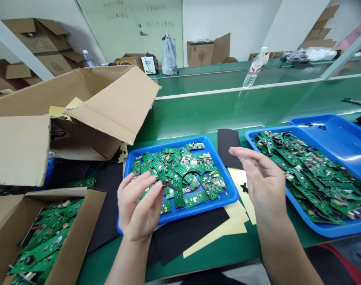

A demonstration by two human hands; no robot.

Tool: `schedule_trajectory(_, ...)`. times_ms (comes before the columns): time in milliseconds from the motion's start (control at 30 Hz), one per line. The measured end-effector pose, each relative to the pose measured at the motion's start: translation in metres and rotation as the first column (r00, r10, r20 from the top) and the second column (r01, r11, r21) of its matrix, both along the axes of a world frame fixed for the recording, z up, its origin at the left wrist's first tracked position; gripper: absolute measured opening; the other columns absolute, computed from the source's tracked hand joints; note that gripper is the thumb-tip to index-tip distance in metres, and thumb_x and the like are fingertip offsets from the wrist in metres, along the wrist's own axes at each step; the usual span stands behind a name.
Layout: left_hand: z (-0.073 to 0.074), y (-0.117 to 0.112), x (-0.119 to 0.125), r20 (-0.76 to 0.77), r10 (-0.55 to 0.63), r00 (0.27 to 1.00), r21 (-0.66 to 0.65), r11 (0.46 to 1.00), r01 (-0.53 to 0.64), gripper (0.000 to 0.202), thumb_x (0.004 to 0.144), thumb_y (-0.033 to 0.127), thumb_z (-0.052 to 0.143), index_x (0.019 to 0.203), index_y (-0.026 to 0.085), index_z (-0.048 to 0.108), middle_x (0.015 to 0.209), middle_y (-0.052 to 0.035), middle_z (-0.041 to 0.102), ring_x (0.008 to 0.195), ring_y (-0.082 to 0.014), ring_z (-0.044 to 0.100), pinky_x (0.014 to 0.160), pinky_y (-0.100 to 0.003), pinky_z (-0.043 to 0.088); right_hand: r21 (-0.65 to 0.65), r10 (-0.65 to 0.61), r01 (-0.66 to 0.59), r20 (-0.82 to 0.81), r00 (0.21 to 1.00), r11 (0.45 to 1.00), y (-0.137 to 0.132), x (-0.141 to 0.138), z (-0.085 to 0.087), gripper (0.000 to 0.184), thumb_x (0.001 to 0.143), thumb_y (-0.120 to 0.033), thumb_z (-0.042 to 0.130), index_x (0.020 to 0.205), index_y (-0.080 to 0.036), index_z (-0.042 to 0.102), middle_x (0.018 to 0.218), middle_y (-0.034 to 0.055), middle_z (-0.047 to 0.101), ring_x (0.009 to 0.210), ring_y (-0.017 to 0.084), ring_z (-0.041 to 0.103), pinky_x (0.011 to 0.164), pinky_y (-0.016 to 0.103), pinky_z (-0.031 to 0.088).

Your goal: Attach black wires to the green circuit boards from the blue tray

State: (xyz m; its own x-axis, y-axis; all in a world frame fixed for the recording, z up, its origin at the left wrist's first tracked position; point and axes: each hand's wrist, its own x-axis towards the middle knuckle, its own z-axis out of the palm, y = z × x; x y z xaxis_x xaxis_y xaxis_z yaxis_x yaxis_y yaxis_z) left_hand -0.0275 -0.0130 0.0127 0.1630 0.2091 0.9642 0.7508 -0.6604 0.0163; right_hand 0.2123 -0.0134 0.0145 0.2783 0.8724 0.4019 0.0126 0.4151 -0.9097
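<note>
My left hand (138, 206) is raised over the near left corner of a blue tray (224, 198) heaped with several green circuit boards (183, 170). Its thumb and fingers pinch the end of a thin black curved strip (180, 186) that arcs out over the boards. My right hand (261, 178) hovers to the right of that tray, fingers spread and slightly curled, holding nothing. Under it lie yellow backing sheets (236, 221) and black foam sheets (192, 233) on the green table.
A second, larger blue tray (340, 231) of circuit boards sits at right. An open cardboard box (64, 245) with more boards is at near left, a big open carton (109, 103) behind it. A water bottle (254, 69) stands on the green conveyor belt (227, 107).
</note>
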Motion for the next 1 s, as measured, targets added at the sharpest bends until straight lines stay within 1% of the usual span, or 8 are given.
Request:
schedule_trajectory(67, -0.002, -0.006, 0.004, -0.041, -0.044, 0.998, -0.057, 0.998, 0.041, 0.038, 0.071, 0.002, 0.069, 0.102, 0.021, 0.062, 0.097, -0.0052, 0.068, 0.091, -0.0206, 0.067, 0.089, -0.044, 0.05, 0.027, 0.016, -0.012, -0.133, 0.991, 1.0, 0.002, -0.002, -0.002, 0.014, 0.086, -0.025, 0.056, 0.093, -0.026, 0.069, 0.097, 0.0025, 0.069, 0.098, 0.02, 0.063, 0.097, 0.043, 0.044)
schedule_trajectory(133, -0.003, -0.011, 0.01, -0.092, -0.098, 0.991, -0.103, 0.991, 0.089, 0.03, 0.073, 0.003, 0.066, 0.097, 0.02, 0.064, 0.097, -0.0057, 0.068, 0.094, -0.0205, 0.066, 0.092, -0.046, 0.048, 0.015, 0.169, -0.169, -0.168, 0.971, 0.986, 0.001, -0.006, -0.004, 0.016, 0.088, -0.026, 0.054, 0.089, -0.027, 0.07, 0.096, 0.0019, 0.07, 0.098, 0.02, 0.064, 0.095, 0.044, 0.046)
schedule_trajectory(267, 0.001, -0.018, 0.021, -0.21, -0.228, 0.951, -0.182, 0.965, 0.191, 0.016, 0.081, 0.007, 0.059, 0.091, 0.017, 0.065, 0.094, -0.0062, 0.07, 0.096, -0.0188, 0.066, 0.095, -0.044, 0.047, 0.073, 0.367, -0.364, -0.031, 0.93, 0.928, -0.006, -0.013, -0.002, 0.025, 0.088, -0.032, 0.055, 0.07, -0.024, 0.07, 0.091, 0.004, 0.071, 0.099, 0.023, 0.063, 0.093, 0.043, 0.046)
schedule_trajectory(367, 0.004, -0.019, 0.026, -0.255, -0.29, 0.922, -0.212, 0.947, 0.239, 0.015, 0.085, 0.008, 0.054, 0.091, 0.016, 0.065, 0.087, -0.0052, 0.071, 0.095, -0.0172, 0.066, 0.096, -0.04, 0.046, -0.079, 0.489, -0.49, -0.034, 0.872, 0.868, -0.009, -0.017, -0.001, 0.021, 0.087, -0.033, 0.057, 0.072, -0.021, 0.067, 0.075, 0.0035, 0.07, 0.076, 0.018, 0.065, 0.076, 0.035, 0.052)
schedule_trajectory(467, 0.004, -0.018, 0.025, -0.253, -0.265, 0.93, -0.203, 0.955, 0.217, 0.015, 0.085, 0.009, 0.053, 0.091, 0.017, 0.066, 0.087, -0.0047, 0.072, 0.094, -0.0172, 0.067, 0.094, -0.04, 0.046, -0.302, 0.636, -0.682, -0.247, 0.731, 0.666, -0.009, -0.022, -0.002, 0.024, 0.082, -0.04, 0.063, 0.093, -0.019, 0.061, 0.07, 0.0016, 0.069, 0.069, 0.016, 0.066, 0.068, 0.032, 0.053)
schedule_trajectory(533, 0.002, -0.016, 0.023, -0.264, -0.251, 0.931, -0.218, 0.956, 0.196, 0.017, 0.087, 0.01, 0.052, 0.092, 0.018, 0.066, 0.088, -0.0053, 0.072, 0.095, -0.0181, 0.066, 0.094, -0.041, 0.047, -0.321, 0.693, -0.793, -0.387, 0.608, 0.517, -0.008, -0.025, -0.004, 0.039, 0.079, -0.043, 0.066, 0.106, -0.017, 0.054, 0.069, 0.0013, 0.069, 0.068, 0.016, 0.068, 0.07, 0.034, 0.053)
schedule_trajectory(600, -0.001, -0.014, 0.02, -0.259, -0.252, 0.932, -0.227, 0.954, 0.195, 0.017, 0.086, 0.011, 0.052, 0.094, 0.017, 0.066, 0.09, -0.0064, 0.072, 0.096, -0.0192, 0.066, 0.093, -0.042, 0.047, -0.295, 0.71, -0.847, -0.461, 0.532, 0.442, -0.008, -0.028, -0.005, 0.044, 0.078, -0.04, 0.068, 0.111, -0.016, 0.051, 0.068, 0.0004, 0.07, 0.067, 0.015, 0.068, 0.072, 0.034, 0.053)
schedule_trajectory(1000, -0.011, -0.011, 0.026, -0.055, -0.273, 0.96, -0.303, 0.921, 0.244, 0.037, 0.072, 0.005, 0.07, 0.107, 0.013, 0.061, 0.097, -0.009, 0.069, 0.089, -0.0177, 0.067, 0.075, -0.027, 0.057, -0.291, 0.668, -0.81, -0.46, 0.584, 0.508, -0.008, -0.034, -0.006, 0.035, 0.077, -0.034, 0.069, 0.104, -0.017, 0.054, 0.058, -0.0069, 0.061, 0.054, 0.009, 0.06, 0.06, 0.026, 0.05)
